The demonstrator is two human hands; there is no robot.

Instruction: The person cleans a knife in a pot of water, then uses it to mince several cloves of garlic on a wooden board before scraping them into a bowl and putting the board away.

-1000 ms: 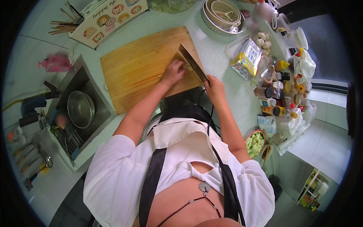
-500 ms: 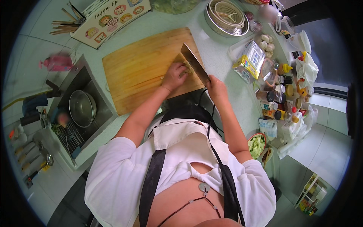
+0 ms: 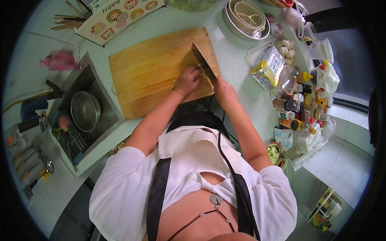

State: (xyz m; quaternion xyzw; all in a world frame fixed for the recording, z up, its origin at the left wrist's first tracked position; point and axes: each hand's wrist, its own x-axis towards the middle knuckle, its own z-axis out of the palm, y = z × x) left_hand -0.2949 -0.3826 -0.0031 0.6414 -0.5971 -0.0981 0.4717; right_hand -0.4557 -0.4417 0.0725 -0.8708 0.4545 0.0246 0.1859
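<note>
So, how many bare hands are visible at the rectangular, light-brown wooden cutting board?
2: the left hand is over the cutting board, and the right hand, at its lower-right corner, holds a broad metal knife.

1. A pale, faintly speckled green-white desk (image 3: 238, 60) ran across the room, its edges bent by the fisheye view.
2. A stainless-steel sink (image 3: 111, 114) was set into its left end.
3. Behind the sink rose a light tiled wall (image 3: 34, 50) with thin grout lines.
4. On the right was a window (image 3: 350, 56) with a dark blue-grey pane and black framing.
5. Large, pale wall tiles (image 3: 327, 160) lay below it, greyer toward the bottom.
6. A small white rack (image 3: 320, 205) stood low at the right.
7. Cool light brightened the tiles under the window, and a soft gleam showed on the desk's far part.
</note>
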